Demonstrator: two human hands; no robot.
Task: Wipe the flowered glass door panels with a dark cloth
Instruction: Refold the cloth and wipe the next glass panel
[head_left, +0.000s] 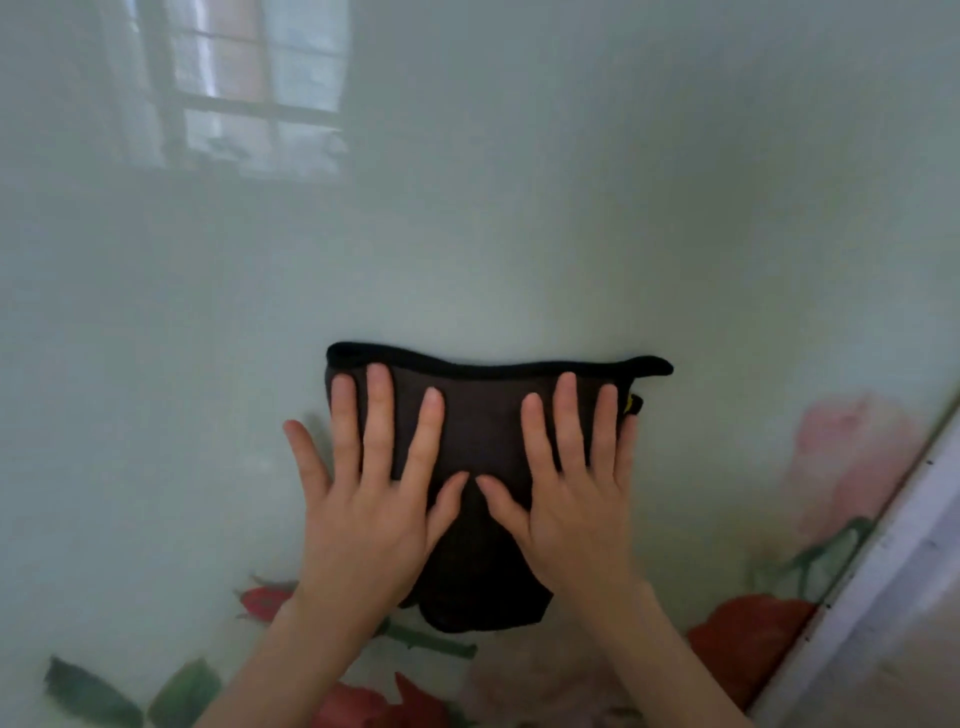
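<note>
Both my hands are flat on the dark cloth (483, 431), which sits pressed against the flowered glass door panel (519, 218) just below the centre of the frame. My left hand (363, 525) covers the cloth's left half with the fingers straight and spread. Its little finger lies off the cloth's left edge, on bare glass. My right hand (576, 525) covers the right half the same way, fingers straight, little finger along the cloth's right edge. The two thumbs point inward and almost meet in the middle of the cloth.

The cloth has a black bound edge running along its top, above my fingertips. A small yellow tag (634, 404) pokes out at its upper right corner. The lower part of the cloth hangs down between my wrists.

The glass itself is pale green and milky. There's a barred window reflected (254, 88) in the upper left of the frame. Printed flowers run along the bottom: a red rosebud (262, 603) just left of my left wrist, green leaves (182, 691) in the lower left corner, a red rose (748, 639) lower right, and a pale pink rose (852, 447) above it. A white door frame (883, 597) slants up the right edge.
</note>
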